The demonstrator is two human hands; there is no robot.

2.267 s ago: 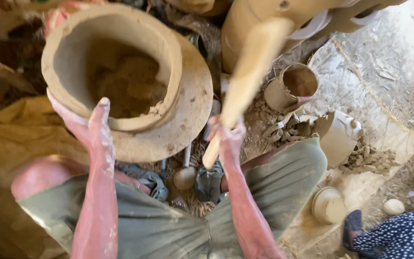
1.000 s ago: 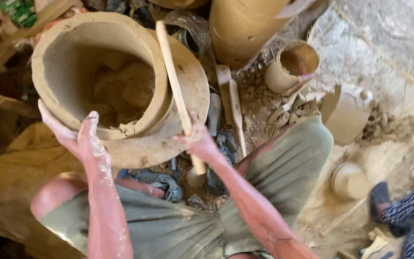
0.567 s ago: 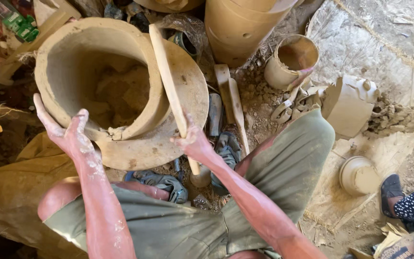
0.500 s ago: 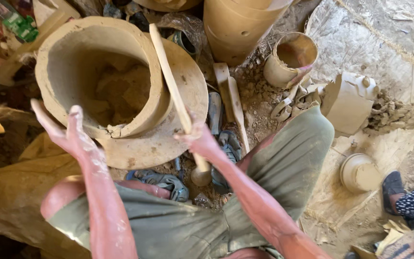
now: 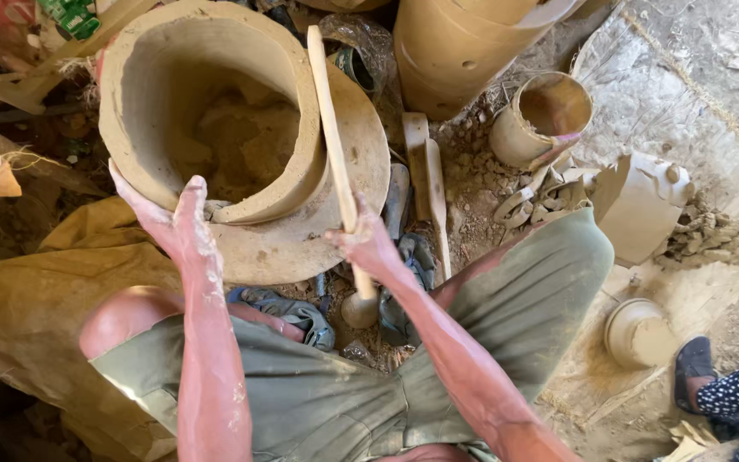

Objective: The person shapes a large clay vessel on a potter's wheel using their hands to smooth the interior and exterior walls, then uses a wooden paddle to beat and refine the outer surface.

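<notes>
clay pot [image 5: 215, 103] mouth open; wooden paddle [image 5: 333, 145] and tall cylinder [image 5: 464, 47] crowd right.

The dirt floor [image 5: 660, 94] carries a clay disc [image 5: 301, 248] beneath the fingers [image 5: 357, 244], with a small pot [image 5: 545, 115] well right of them.

Tall raw clay cylinder [image 5: 207, 111], open-topped, on a clay-caked round wheel [image 5: 335, 205], long wooden paddle [image 5: 333, 154] slanted across its rim
</notes>
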